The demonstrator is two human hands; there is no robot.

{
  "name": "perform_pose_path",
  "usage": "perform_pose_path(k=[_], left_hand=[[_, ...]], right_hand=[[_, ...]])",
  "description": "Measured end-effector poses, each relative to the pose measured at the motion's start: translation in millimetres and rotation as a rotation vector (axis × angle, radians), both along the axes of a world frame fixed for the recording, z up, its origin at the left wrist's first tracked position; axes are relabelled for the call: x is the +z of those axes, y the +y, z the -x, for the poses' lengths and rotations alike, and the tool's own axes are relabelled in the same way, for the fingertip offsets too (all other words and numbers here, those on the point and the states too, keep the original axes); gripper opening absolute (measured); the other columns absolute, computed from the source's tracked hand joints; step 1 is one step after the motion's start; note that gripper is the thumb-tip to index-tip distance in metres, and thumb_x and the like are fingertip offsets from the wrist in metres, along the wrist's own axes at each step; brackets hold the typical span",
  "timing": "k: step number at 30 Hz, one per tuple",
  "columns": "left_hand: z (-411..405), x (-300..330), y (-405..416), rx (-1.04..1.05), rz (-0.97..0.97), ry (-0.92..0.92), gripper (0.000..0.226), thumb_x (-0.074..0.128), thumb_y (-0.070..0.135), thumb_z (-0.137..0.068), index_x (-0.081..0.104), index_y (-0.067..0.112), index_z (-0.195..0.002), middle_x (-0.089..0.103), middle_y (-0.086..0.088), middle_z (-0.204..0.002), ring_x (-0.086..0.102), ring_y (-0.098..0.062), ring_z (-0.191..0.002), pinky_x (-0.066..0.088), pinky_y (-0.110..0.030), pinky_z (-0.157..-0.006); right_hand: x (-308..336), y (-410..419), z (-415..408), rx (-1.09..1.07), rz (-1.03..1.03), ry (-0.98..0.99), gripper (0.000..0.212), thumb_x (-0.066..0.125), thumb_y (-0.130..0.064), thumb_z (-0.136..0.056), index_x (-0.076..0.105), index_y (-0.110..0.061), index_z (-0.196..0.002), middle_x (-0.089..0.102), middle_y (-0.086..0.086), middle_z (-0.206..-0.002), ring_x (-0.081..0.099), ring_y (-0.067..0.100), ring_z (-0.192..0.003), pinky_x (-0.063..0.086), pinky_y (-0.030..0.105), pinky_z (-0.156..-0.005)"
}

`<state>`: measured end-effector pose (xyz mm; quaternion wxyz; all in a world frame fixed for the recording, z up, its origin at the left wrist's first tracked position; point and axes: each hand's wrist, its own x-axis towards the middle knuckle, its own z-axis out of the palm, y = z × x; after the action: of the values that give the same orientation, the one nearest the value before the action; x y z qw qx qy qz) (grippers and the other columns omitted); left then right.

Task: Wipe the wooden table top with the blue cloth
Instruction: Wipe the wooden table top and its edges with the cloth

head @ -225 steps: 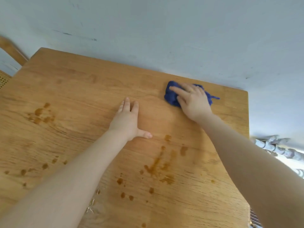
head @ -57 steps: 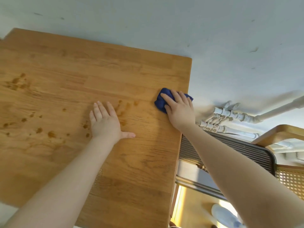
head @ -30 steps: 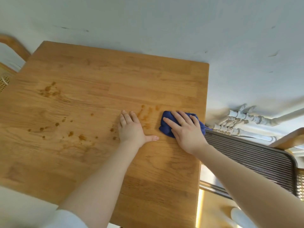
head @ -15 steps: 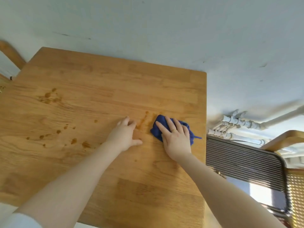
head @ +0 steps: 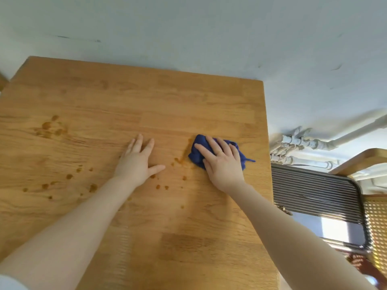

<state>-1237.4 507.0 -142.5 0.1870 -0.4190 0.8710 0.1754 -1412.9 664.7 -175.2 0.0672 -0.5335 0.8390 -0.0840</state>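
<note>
The wooden table top (head: 129, 105) fills most of the view and carries brown spots. A crumpled blue cloth (head: 198, 152) lies near the table's right edge. My right hand (head: 222, 164) presses flat on the cloth with straight, spread fingers and covers most of it. A brown smear (head: 180, 160) sits just left of the cloth. My left hand (head: 138, 162) rests flat on the wood to the left, fingers straight, thumb out. More brown drops (head: 50, 127) mark the left part of the table.
A pale wall (head: 209, 34) rises behind the table's far edge. To the right, off the table, are white pipes (head: 301, 143), a ribbed metal radiator (head: 314, 195) and a wooden chair with a woven back (head: 374, 216).
My right hand has slid the cloth slightly right and away, uncovering a brown smear and drops. My left hand has flattened out on the wood.
</note>
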Motion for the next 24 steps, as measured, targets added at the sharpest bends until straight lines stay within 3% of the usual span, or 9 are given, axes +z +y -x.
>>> perform_pose_path(k=[6,14,19,22,24], left_hand=[[-0.7,12.7,-11.7,-0.050,-0.107,-0.054,0.109,0.059,0.072,-0.070,-0.004,0.034,-0.149,-0.021,0.001,-0.156,-0.011,-0.021,-0.145,0.011,-0.040,-0.118],[-4.8,4.9,-16.6,-0.120,-0.055,-0.064,0.109,0.068,0.060,-0.071,-0.005,0.035,-0.149,-0.020,0.000,-0.156,-0.009,-0.022,-0.145,0.008,-0.039,-0.118],[-5.2,4.1,-15.8,-0.111,-0.066,-0.049,0.109,0.068,0.058,-0.072,-0.005,0.034,-0.149,-0.021,-0.002,-0.156,-0.011,-0.022,-0.145,0.006,-0.039,-0.117],[-4.2,6.6,-14.7,-0.116,-0.064,-0.056,0.108,0.066,0.059,-0.073,-0.006,0.033,-0.149,-0.021,-0.003,-0.156,-0.011,-0.023,-0.145,0.006,-0.039,-0.117],[-5.1,7.7,-14.8,-0.129,-0.062,-0.054,0.107,0.065,0.060,-0.074,-0.006,0.033,-0.149,-0.021,-0.003,-0.156,-0.011,-0.023,-0.145,0.006,-0.040,-0.117]], right_hand=[[0.8,2.5,0.2,0.125,0.007,-0.031,0.041,0.034,-0.035,-0.091,0.050,-0.037,-0.128,0.050,0.003,-0.138,0.048,0.032,-0.124,0.035,0.049,-0.101],[-4.0,-57.0,20.5,-0.221,0.003,0.014,0.040,0.034,-0.030,-0.098,0.037,-0.037,-0.138,0.032,0.001,-0.151,0.024,0.027,-0.138,0.017,0.047,-0.110],[-1.8,-26.1,-30.0,0.001,0.046,0.017,0.042,0.034,-0.033,-0.090,0.049,-0.034,-0.130,0.048,0.005,-0.140,0.045,0.032,-0.126,0.031,0.049,-0.103],[-1.8,-14.9,-25.7,0.146,0.045,-0.003,0.041,0.035,-0.033,-0.091,0.051,-0.033,-0.129,0.051,0.004,-0.138,0.048,0.032,-0.123,0.034,0.048,-0.101],[-3.5,-21.3,-7.2,0.107,0.060,0.002,0.042,0.032,-0.035,-0.092,0.051,-0.033,-0.129,0.051,0.004,-0.138,0.047,0.032,-0.124,0.033,0.048,-0.101]])
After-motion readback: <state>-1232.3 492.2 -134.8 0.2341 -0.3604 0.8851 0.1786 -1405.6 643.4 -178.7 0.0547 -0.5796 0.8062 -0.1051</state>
